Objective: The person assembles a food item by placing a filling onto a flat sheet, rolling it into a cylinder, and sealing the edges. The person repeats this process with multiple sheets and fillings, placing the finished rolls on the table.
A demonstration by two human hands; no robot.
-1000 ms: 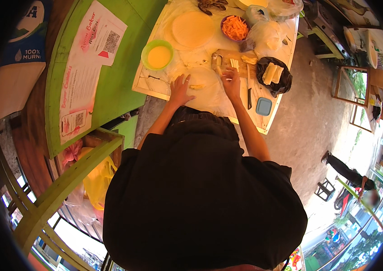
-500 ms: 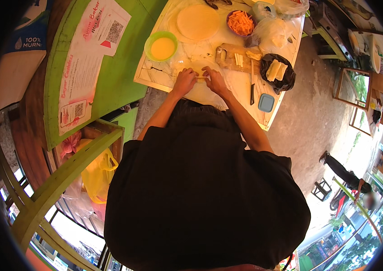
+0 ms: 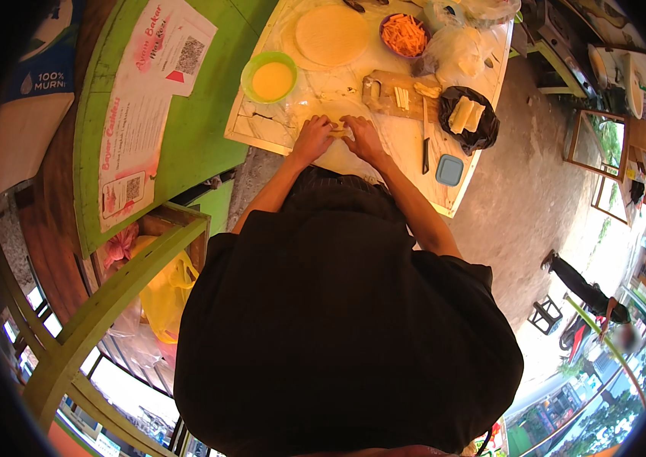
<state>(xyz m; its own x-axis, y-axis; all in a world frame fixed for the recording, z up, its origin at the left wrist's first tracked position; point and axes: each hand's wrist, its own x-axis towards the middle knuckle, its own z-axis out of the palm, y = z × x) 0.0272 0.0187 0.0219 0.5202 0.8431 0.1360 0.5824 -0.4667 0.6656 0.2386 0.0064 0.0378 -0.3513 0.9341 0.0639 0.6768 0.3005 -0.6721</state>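
My left hand (image 3: 313,140) and my right hand (image 3: 362,139) face each other near the table's front edge, fingers bent inward. Between their fingertips is a small, pale yellow wrapper roll (image 3: 337,130), pinched at both sides and partly covered by the fingers. Thin, pale wrapper sheets lie around and under it. Beyond my left hand stands a green bowl (image 3: 271,79) of yellow liquid. To the right, a wooden cutting board (image 3: 373,96) carries several pale sticks (image 3: 401,98). A dark-handled knife (image 3: 426,151) rests beside my right hand, its blade reaching over the board.
Farther back lie a round stack of wrappers (image 3: 330,36) and a bowl of orange strips (image 3: 404,35). Finished-looking rolls (image 3: 466,116) sit in a black plastic bag near a blue-grey lidded box (image 3: 449,170). A green panel (image 3: 209,122) stands left; a person (image 3: 583,288) is far right.
My fingers have shifted slightly around the roll, and both hands stay at the same spot. The whole view has tilted a little; the other things lie as before.
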